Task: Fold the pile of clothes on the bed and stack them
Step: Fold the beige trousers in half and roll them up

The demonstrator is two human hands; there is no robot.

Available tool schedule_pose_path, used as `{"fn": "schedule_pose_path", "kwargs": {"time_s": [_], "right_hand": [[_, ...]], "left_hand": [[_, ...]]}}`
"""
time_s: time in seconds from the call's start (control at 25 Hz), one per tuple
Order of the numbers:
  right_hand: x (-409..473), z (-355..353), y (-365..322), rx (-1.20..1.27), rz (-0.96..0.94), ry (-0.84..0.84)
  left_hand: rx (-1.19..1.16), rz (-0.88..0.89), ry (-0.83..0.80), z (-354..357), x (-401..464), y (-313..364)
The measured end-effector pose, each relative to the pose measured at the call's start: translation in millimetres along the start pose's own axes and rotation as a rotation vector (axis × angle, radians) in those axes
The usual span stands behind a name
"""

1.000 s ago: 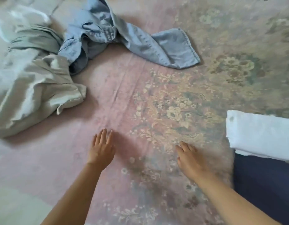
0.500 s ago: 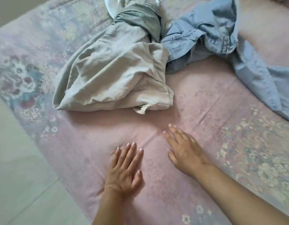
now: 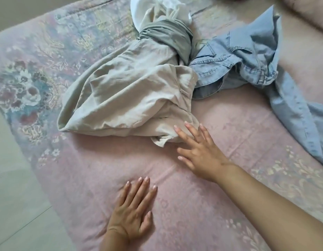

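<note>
Head view: denim garment (image 3: pixel 265 57) cut off (right edge).

On the bed (image 3: pixel 229 127), the trousers (image 3: pixel 128 98) lie left of the denim garment (image 3: pixel 247 57), touching it. The right hand (image 3: pixel 202 153) touches the trousers' near corner; the left hand (image 3: pixel 133 211) rests nearer, flat on the bed.

The bed (image 3: pixel 88 165) has a pink cover with flowers. On it lies a beige garment (image 3: pixel 128 98) at 12 o'clock (crumpled, not folded), touching light blue jeans (image 3: pixel 256 58) at 2 o'clock.
</note>
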State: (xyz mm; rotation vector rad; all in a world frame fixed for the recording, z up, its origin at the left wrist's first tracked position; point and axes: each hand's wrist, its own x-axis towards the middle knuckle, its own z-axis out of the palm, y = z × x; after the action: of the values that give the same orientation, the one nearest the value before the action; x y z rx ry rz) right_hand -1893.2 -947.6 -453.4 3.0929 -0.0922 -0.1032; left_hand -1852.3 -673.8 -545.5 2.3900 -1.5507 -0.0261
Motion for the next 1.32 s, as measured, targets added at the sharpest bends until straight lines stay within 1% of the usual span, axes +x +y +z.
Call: {"fn": "schedule_pose_path", "kwargs": {"time_s": [0.08,0.16,0.28,0.36,0.4,0.44,0.48,0.52,0.6,0.64,0.68,0.72,0.76,0.84,0.88,0.96,1.0,1.08,1.12,1.2,1.28,1.32], "right_hand": [[5,0,-4,0.03,0.054,0.032],[0,-5,-10,0.073,0.094,0.091],[-5,-24,-19,0.192,0.135,0.144],[-7,-38,-28,0.335,0.188,0.129],[-12,-49,-34,0.375,0.223,0.08],[-19,-64,-40,0.411,0.239,0.082],[-25,-79,-43,0.404,0.24,0.139],[-29,-97,-44,0.405,0.239,0.192],[-35,-142,-41,0.408,0.217,0.156],[-40,-172,-36,0.388,0.174,0.163],[-44,-205,-32,0.388,0.157,0.193],[-51,-240,-30,0.371,0.153,0.24],[-58,-275,-28,0.319,0.142,0.289],[-72,-340,-29,0.229,0.101,0.319],[-76,-368,-31,0.21,0.093,0.325],[-85,-426,-33,0.211,0.095,0.338],[-90,-458,-33,0.203,0.107,0.358],[-101,-521,-36,0.211,0.148,0.436],[-109,-551,-41,0.273,0.191,0.492],[-137,-600,-49,0.486,0.338,0.634],[-178,-629,-57,0.705,0.498,0.81],[-199,-638,-62,0.775,0.594,0.884]], "left_hand": [[0.006,0.014,-0.018,-1,0,-1],[0.039,0.03,0.004,1,-1,-2],[0.048,0.025,-0.003,2,-1,-1],[0.076,0.031,-0.03,4,0,-6],[0.078,0.035,-0.054,2,-2,-7],[0.055,0.042,-0.062,-5,-4,-3],[0.012,0.041,-0.045,-19,-2,3],[-0.025,0.02,0.034,-37,6,10],[-0.1,-0.081,0.258,-90,42,25],[-0.134,-0.106,0.386,-129,67,35],[-0.175,-0.093,0.481,-169,93,46],[-0.238,-0.077,0.51,-210,116,58],[-0.308,-0.054,0.499,-248,136,68],[-0.452,-0.013,0.415,-312,167,86],[-0.553,-0.004,0.348,-340,180,95],[-0.803,0.013,0.137,-405,199,120],[-0.867,0.026,0.071,-440,206,133],[-0.923,0.107,0.086,-503,218,156],[-0.985,0.157,0.082,-530,222,165],[-1.056,0.233,0.051,-577,231,183],[-1.075,0.268,0.028,-612,239,201],[-1.085,0.288,0.011,-629,240,212]]}}
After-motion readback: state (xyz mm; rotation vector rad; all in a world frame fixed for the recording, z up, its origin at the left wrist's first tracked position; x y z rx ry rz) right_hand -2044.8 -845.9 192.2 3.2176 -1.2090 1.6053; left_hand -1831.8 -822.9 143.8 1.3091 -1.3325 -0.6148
